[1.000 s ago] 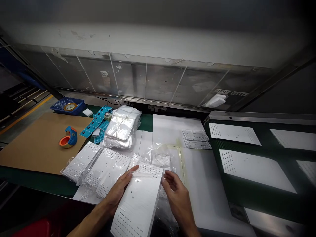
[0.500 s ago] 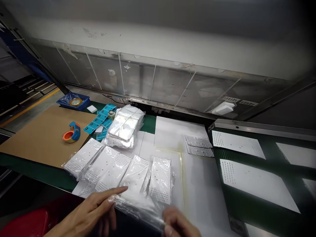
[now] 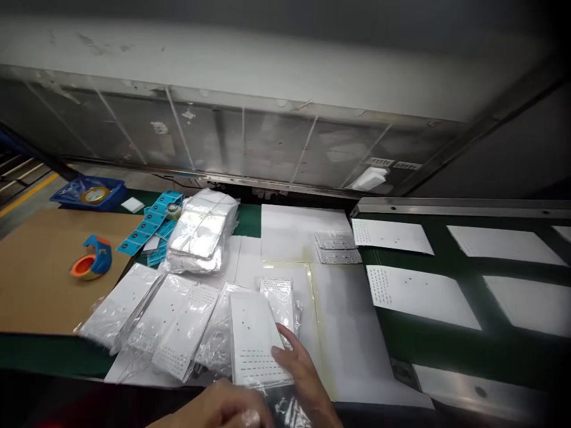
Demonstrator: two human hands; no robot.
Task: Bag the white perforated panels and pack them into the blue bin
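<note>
While the slotted white panel (image 3: 254,339) is held over the middle of the desk's (image 3: 44,355) near edge, the right hand (image 3: 298,368) grasps its right side, thumb on top. The left hand (image 3: 227,405), blurred below the panel's near end, has bent fingers; I cannot tell whether it grips anything. Loose clear film (image 3: 289,407) shows at that end, so the step in hand looks like bagging; the next move probably calls for drawing the film snug. Bagged panels (image 3: 173,321) lie toward the desk's near-left corner, a tied bundle of clear bags (image 3: 200,229) beyond them.
</note>
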